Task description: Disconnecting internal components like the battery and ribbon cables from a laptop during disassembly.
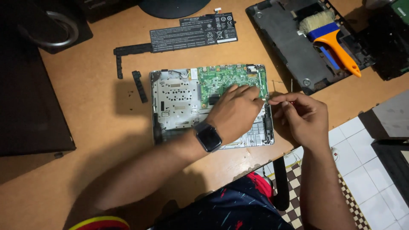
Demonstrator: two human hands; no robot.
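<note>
Both hands, left hand (235,111) and right hand (300,118), meet over green circuit board (230,79).

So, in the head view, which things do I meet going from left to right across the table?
Dark case → small black strip → opened laptop → left hand → right hand → brush with orange handle.
</note>
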